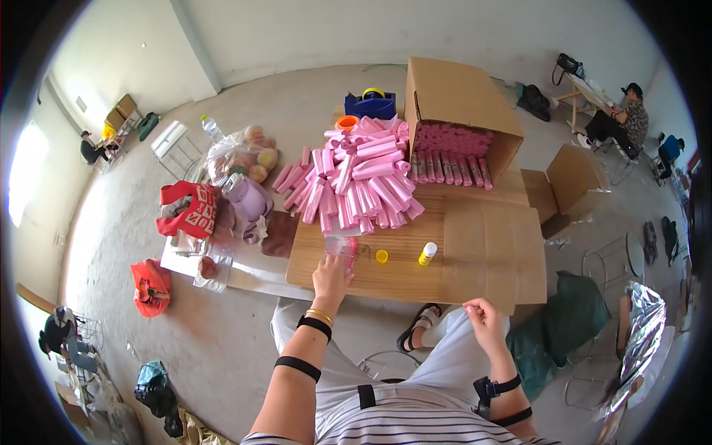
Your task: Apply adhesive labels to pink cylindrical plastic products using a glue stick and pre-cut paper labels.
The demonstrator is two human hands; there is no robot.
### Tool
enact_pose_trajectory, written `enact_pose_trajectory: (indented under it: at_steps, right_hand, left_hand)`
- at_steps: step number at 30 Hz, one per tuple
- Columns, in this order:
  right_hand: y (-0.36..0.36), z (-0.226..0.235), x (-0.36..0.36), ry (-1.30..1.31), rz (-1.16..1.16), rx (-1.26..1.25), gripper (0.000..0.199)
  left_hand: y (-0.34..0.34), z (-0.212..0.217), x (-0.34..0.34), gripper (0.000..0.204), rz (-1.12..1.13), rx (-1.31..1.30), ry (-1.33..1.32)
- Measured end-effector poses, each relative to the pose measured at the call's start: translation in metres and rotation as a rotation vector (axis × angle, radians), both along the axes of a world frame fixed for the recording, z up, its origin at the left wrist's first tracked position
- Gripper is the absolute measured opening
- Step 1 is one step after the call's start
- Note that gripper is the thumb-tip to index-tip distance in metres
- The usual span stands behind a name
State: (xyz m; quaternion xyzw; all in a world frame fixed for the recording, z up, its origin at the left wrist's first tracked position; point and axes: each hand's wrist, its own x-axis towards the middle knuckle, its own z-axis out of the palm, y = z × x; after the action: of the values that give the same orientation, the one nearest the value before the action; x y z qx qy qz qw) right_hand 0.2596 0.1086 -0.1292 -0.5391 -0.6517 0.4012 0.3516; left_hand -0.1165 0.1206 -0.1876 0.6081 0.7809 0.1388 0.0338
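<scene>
My left hand [331,280] reaches over the near left part of the wooden board, fingers closed on a clear plastic wrapper with pink print [340,248]. To its right lie a yellow round cap [382,256] and a small thin hook-like piece [366,251]. A white and yellow tube with a white top [427,254] stands on the board farther right. My right hand [485,319] hovers by my thigh near the front edge, fingers curled; whatever they may hold is too small to tell. Beyond my left hand rises a heap of pink rolls [360,182].
An open cardboard box [460,93] holds packed pink rolls at the back. A blue tape dispenser [371,104] stands behind the heap. Left are a lilac jug [248,196], a bag of fruit [256,152] and a red bag [185,211]. A cardboard sheet [489,248] covers the board's right side.
</scene>
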Motion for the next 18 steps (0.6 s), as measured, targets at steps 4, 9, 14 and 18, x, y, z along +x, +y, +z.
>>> enact_pose_trajectory:
  at_steps: [4,9,14,18]
  right_hand:
    - [-0.002,-0.002,0.004,-0.018,0.018,0.004,0.008]
    - [-0.002,0.005,0.003,-0.028,0.023,0.004,0.009]
    - [-0.004,0.004,0.003,-0.022,0.029,-0.008,0.008]
    - [-0.006,0.003,0.004,-0.032,0.039,-0.001,0.008]
  left_hand:
    - [0.002,-0.008,-0.009,0.044,0.000,-0.034,-0.055]
    - [0.003,-0.005,-0.013,0.037,-0.018,-0.016,-0.095]
    - [0.002,0.004,-0.016,0.022,-0.028,-0.012,-0.172]
    - [0.000,0.008,-0.011,0.020,0.048,0.003,-0.129]
